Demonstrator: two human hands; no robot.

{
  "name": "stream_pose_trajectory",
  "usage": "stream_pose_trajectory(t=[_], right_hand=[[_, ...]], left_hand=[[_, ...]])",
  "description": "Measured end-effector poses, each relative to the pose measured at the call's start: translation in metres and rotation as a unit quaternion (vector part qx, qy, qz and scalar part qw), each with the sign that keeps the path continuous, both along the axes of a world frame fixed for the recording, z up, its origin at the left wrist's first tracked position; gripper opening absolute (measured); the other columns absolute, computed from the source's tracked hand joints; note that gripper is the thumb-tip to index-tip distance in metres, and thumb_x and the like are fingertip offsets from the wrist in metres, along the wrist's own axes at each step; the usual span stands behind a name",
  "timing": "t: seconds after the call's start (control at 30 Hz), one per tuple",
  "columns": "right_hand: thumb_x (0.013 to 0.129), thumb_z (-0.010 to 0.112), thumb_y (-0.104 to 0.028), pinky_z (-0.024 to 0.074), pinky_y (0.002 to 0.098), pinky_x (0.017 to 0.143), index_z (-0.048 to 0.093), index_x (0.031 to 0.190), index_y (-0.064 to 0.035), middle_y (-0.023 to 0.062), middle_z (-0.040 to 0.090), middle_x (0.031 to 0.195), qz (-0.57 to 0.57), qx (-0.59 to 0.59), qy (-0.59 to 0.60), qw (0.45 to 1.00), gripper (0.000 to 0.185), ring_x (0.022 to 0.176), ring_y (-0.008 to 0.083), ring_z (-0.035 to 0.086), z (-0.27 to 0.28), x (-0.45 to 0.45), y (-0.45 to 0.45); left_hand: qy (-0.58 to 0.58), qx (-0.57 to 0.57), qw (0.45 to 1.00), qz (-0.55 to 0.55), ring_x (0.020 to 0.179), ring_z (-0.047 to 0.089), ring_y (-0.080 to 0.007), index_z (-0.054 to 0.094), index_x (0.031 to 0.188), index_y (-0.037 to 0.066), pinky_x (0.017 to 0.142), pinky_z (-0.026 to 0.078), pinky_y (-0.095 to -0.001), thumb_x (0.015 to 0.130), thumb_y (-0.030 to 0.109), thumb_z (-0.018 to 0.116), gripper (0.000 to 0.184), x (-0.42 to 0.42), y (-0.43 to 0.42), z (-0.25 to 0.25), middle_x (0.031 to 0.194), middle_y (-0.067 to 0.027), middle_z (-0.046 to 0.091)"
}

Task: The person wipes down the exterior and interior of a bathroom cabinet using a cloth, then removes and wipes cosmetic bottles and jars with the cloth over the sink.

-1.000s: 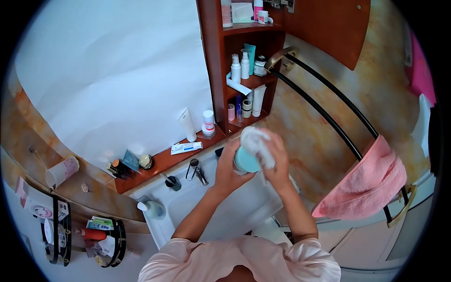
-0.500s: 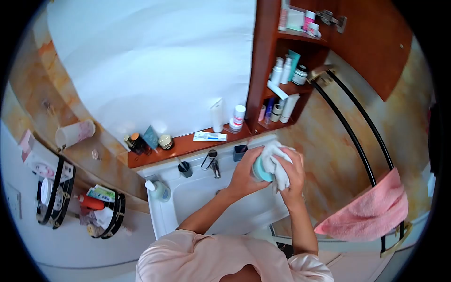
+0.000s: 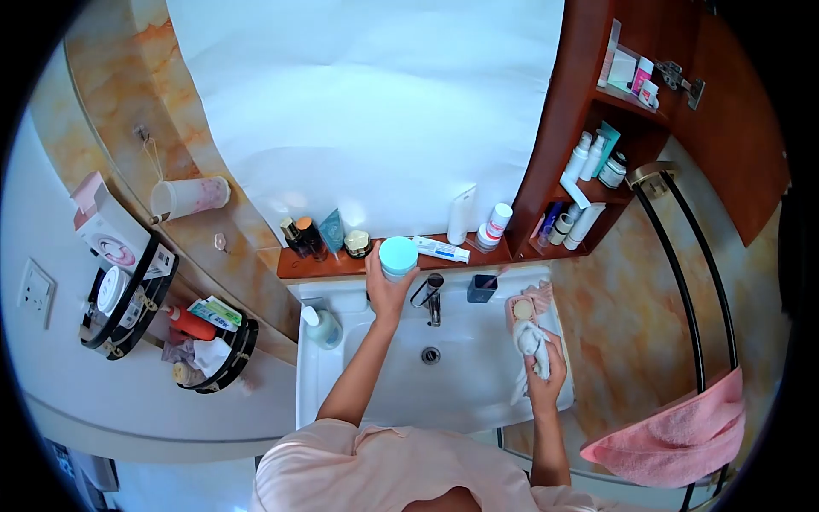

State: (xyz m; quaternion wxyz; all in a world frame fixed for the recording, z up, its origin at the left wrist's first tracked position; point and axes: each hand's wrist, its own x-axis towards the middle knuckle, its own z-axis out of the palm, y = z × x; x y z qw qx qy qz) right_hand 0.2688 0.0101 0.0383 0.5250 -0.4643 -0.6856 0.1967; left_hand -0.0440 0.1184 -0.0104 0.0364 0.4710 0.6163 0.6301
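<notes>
My left hand (image 3: 388, 297) is wrapped round a jar with a turquoise lid (image 3: 398, 253), at the front edge of the red-brown shelf (image 3: 384, 268). Whether the jar touches the shelf I cannot tell. Left of it on the shelf are a small gold-lidded jar (image 3: 357, 244) and a teal tube (image 3: 332, 232); a toothpaste tube (image 3: 442, 249) lies on its right. At the sink's right rim, my right hand (image 3: 550, 380) grips a bunched white cloth (image 3: 532, 341), just below a pink soap dish (image 3: 517, 305). Part of the cloth hangs down beside the fingers.
Below the shelf is a white sink (image 3: 401, 375) with a faucet (image 3: 433, 303). A soap pump bottle (image 3: 322, 328) stands on its left rim, a dark cup (image 3: 483, 288) at its back. An open cabinet (image 3: 589, 128) and a pink towel (image 3: 682, 431) are at right; corner baskets (image 3: 226, 363) at left.
My hands have parted. The left has carried the jar leftward to the shelf, while the right has drawn the cloth off it, down to the sink's right rim. The camera view has shifted.
</notes>
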Motion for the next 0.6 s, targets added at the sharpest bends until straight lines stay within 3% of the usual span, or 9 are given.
stream_pose_trajectory(t=[0.17,0.27,0.47,0.6], right_hand=[[0.076,0.066,-0.003,0.0452,0.0344,0.088,0.061,0.102,0.0067,0.0191,0.061,0.111,0.007,-0.009,0.017,1.000,0.029,0.097,0.0297,0.060,-0.003,-0.003,-0.006],[0.076,0.068,-0.005,0.0455,0.0343,0.088,0.062,0.102,0.0065,0.0184,0.061,0.108,-0.010,0.018,0.016,1.000,0.029,0.098,0.0303,0.060,-0.014,0.002,-0.005],[0.075,0.071,-0.001,0.0470,0.0324,0.087,0.063,0.105,0.0047,0.0162,0.061,0.109,-0.003,-0.013,0.020,1.000,0.031,0.099,0.0290,0.061,-0.012,0.004,-0.005],[0.075,0.072,0.000,0.0477,0.0310,0.085,0.064,0.107,0.0038,0.0151,0.062,0.110,-0.001,-0.007,0.035,0.999,0.033,0.099,0.0282,0.062,-0.015,0.004,-0.006]], left_hand=[[-0.070,0.015,0.997,0.009,0.120,0.050,-0.0320,0.040,0.135,0.001,0.102,0.039,-0.0381,0.067,0.016,0.086,0.084,-0.003,0.016,-0.018,0.130,-0.0187,0.051],[-0.096,0.072,0.993,-0.004,0.116,0.050,-0.0328,0.041,0.132,0.000,0.103,0.037,-0.0395,0.068,0.017,0.086,0.080,-0.007,0.027,-0.035,0.125,-0.0203,0.051],[-0.052,0.099,0.993,0.022,0.129,0.040,-0.0343,0.039,0.136,-0.002,0.108,0.033,-0.0429,0.071,0.012,0.083,0.080,0.000,0.023,-0.027,0.138,-0.0194,0.041],[0.058,0.095,0.992,0.063,0.131,0.038,-0.0360,0.041,0.136,0.000,0.111,0.029,-0.0451,0.072,0.011,0.080,0.076,-0.005,0.021,-0.028,0.139,-0.0194,0.040]])
